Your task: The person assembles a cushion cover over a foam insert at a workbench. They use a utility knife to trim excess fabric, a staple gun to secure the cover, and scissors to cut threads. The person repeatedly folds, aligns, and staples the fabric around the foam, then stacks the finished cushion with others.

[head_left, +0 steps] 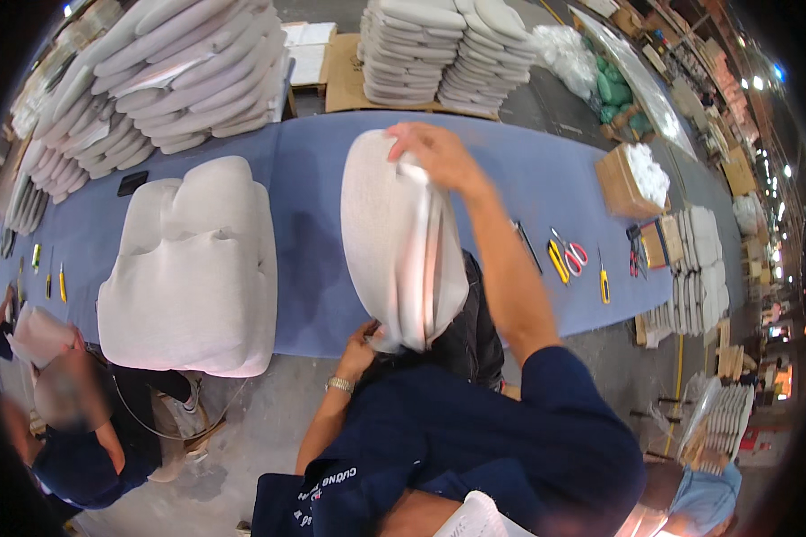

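Right hand (430,157) grips the top edge of a pale cushion (378,233), held on edge at the near side of the table (309,295). Left hand (358,352) touches its lower corner; cannot tell whether the fingers close on it. Judged risk: a loose lower hold could let that end slip floorward. Lesser risk: a rightward swing could catch the red-handled scissors (566,245).
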{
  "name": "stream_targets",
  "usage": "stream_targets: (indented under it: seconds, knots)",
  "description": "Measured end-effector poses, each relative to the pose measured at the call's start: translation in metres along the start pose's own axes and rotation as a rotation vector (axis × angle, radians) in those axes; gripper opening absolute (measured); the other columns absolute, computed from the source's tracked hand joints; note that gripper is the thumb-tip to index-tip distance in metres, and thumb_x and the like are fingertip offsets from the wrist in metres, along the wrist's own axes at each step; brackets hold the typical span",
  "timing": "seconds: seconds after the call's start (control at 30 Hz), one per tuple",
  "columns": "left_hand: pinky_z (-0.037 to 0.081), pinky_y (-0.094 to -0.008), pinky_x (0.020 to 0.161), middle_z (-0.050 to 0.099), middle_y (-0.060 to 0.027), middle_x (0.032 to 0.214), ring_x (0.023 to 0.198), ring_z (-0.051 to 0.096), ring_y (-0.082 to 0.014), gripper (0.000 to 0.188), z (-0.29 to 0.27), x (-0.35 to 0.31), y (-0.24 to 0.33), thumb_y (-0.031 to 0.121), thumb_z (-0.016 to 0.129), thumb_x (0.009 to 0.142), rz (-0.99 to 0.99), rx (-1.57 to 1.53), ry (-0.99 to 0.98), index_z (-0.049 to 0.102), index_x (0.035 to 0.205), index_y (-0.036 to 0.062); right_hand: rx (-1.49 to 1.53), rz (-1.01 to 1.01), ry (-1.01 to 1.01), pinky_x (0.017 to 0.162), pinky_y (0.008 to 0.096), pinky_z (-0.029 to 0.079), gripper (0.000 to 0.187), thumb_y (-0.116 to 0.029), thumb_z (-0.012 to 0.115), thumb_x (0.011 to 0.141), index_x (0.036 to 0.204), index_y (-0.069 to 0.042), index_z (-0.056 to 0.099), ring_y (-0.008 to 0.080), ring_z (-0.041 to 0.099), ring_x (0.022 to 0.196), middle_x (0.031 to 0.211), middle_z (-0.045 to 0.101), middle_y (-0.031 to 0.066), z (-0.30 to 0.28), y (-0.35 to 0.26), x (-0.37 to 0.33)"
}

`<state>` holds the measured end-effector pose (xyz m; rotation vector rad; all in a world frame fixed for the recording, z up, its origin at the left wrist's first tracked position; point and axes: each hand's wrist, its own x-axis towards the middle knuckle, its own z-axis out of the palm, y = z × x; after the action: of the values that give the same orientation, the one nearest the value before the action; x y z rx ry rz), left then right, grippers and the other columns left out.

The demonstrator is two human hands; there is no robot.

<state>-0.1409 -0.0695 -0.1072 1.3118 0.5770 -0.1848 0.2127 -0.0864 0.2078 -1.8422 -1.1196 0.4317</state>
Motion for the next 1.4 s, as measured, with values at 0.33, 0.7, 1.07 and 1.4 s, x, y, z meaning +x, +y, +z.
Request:
stream_targets:
  seconds: [0.33,0.7,1.07,1.4]
  knots:
    - [0.038,-0.042,0.117,0.032,-0.0311,0.161,0.149,0.038,-0.0393,0.103,-0.002,-0.031,0.251,0.028,0.08,0.088,0.793,0.536,0.445,0.016,0.161,-0.0057,0.241,-0.188,0.157,0.104,0.0364,0.046,0.07,-0.036,0.068,0.098,0.155,-0.005,0.042,0.0248,0.053,0.134,0.161,0.042,0.0171,0.067,-0.008,-0.044]
    - [0.055,-0.0396,0.08,0.074,-0.0237,0.104,0.089,0.073,-0.0385,0.042,-0.022,0.019,0.202,0.028,0.062,0.103,0.521,0.524,0.458,0.061,0.134,-0.0022,0.03,0.125,0.384,0.098,0.0537,0.048,0.086,-0.02,0.069,0.087,0.16,-0.001,0.028,0.0511,0.062,0.109,0.124,0.064,0.0338,0.132,0.055,-0.08]
    - [0.05,-0.0282,0.075,0.073,-0.0046,0.097,0.082,0.058,-0.0089,0.035,-0.013,0.02,0.188,0.024,0.055,0.109,0.433,0.079,0.256,0.067,0.121,-0.0062,-0.053,0.26,0.549,0.08,0.0509,0.054,0.036,-0.01,0.057,0.093,0.128,-0.004,0.063,0.0451,0.071,0.086,0.092,0.072,0.0263,0.101,0.036,-0.123]
    - [0.046,-0.0406,0.063,0.064,-0.0191,0.072,0.062,0.052,-0.0201,0.035,-0.013,0.059,0.186,0.027,0.056,0.107,0.368,0.546,0.242,0.064,0.102,-0.0067,-0.061,0.43,0.412,0.081,0.0445,0.055,0.035,-0.015,0.063,0.091,0.123,-0.002,0.062,0.0406,0.072,0.091,0.1,0.074,0.0228,0.082,0.101,-0.119]
